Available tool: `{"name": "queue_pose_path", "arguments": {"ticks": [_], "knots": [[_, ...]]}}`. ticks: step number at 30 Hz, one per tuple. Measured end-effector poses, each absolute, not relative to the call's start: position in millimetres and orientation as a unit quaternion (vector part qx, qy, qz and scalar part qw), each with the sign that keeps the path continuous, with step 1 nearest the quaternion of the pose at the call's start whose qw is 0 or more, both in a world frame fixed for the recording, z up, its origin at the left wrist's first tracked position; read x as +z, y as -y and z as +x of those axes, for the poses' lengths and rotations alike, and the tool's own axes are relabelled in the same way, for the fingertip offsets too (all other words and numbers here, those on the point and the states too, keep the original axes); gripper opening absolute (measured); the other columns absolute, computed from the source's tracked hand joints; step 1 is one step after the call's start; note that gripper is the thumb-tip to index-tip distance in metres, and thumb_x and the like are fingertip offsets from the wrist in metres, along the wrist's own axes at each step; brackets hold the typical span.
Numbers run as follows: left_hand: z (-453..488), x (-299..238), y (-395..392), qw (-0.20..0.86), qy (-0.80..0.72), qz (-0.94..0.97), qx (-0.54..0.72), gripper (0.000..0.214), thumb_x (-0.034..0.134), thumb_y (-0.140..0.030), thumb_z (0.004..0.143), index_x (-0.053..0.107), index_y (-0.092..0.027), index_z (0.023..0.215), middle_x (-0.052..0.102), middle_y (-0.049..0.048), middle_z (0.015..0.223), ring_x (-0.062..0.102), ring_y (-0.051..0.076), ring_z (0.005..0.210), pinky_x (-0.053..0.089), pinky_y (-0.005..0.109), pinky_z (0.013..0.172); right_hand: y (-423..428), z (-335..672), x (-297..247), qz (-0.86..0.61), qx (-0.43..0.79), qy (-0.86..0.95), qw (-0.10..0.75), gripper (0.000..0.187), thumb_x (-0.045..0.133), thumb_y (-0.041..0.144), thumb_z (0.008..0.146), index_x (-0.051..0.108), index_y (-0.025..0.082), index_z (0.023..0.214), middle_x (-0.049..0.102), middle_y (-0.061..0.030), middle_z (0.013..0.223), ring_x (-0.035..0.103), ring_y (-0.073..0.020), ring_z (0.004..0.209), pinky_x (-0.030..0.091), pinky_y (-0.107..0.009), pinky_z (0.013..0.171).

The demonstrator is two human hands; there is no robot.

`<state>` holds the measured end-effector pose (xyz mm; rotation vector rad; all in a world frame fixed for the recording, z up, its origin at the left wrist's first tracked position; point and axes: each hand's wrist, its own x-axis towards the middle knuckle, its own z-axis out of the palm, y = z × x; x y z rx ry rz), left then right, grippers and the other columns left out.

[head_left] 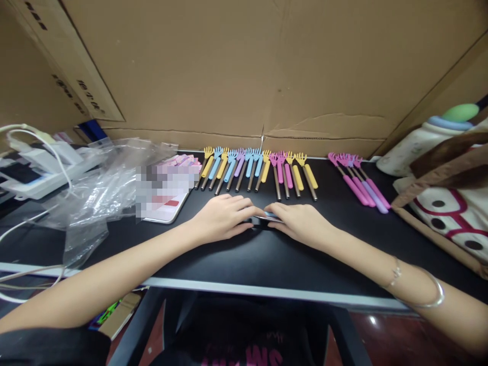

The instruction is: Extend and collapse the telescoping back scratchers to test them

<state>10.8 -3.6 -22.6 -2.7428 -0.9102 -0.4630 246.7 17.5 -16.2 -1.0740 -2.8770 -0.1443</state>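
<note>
My left hand [225, 216] and my right hand [302, 222] meet low over the middle of the black desk. Between their fingertips lies a slim blue back scratcher [271, 215], showing a silvery rod and a bit of light blue; the rest is covered by fingers. The left thumb and fingers pinch the rod's left end, and those of the right close on the blue side. Just beyond the hands, a row of back scratchers [249, 165] in yellow, blue, purple and pink lies with claw heads toward the cardboard. Pink and purple back scratchers [358, 183] lie in a group farther right.
Clear plastic bags [114, 178] and a tablet-like white object [163, 213] with pink packets [181, 162] are at left. A white power strip [49, 173] with cables stands beyond. At right are a bottle [419, 145] and a patterned bag [453, 213]. A cardboard wall [244, 66] closes the back.
</note>
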Motion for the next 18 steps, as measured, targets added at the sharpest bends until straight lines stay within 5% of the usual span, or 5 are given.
{"name": "queue_pose_path", "arguments": {"ticks": [6,11,14,18], "knots": [[7.2,-18.5,2.6,0.044,0.357,-0.919,-0.163,0.020,0.044,-0.030,0.096,0.058,-0.028,0.110,0.064,-0.0024,0.088,0.062,0.012,0.082,0.039,0.021,0.063,-22.5,263.1,-6.4,-0.369,0.077,0.923,0.078,0.037,0.042,0.051,0.090,0.052,0.024,0.113,0.068,-0.0042,0.103,0.065,-0.0186,0.086,0.041,-0.026,0.067],[-0.8,-9.8,-0.9,-0.026,0.435,-0.886,-0.158,0.017,0.055,-0.031,0.090,0.063,-0.031,0.105,0.063,-0.0023,0.087,0.061,0.013,0.082,0.042,0.021,0.068,-32.4,280.9,5.0,-0.410,0.158,0.882,0.171,0.039,0.034,0.050,0.093,0.058,0.021,0.102,0.067,-0.0042,0.096,0.061,-0.0163,0.084,0.043,-0.026,0.071],[-5.3,-10.4,-4.3,-0.067,0.442,-0.877,-0.175,0.016,0.055,-0.029,0.090,0.063,-0.028,0.103,0.065,-0.0017,0.096,0.060,0.014,0.092,0.044,0.024,0.079,-40.7,288.9,6.6,-0.429,0.206,0.850,0.225,0.042,0.036,0.054,0.091,0.060,0.020,0.094,0.063,-0.0026,0.079,0.056,-0.0134,0.070,0.041,-0.025,0.063],[-10.3,-11.2,-6.8,-0.088,0.428,-0.884,-0.165,0.017,0.050,-0.028,0.093,0.062,-0.026,0.105,0.062,-0.0011,0.107,0.060,0.014,0.096,0.045,0.025,0.082,-51.5,295.6,1.7,-0.444,0.340,0.778,0.285,0.043,0.040,0.059,0.088,0.054,0.019,0.093,0.033,0.0079,0.052,0.030,-0.0063,0.043,0.028,-0.021,0.043]]}}
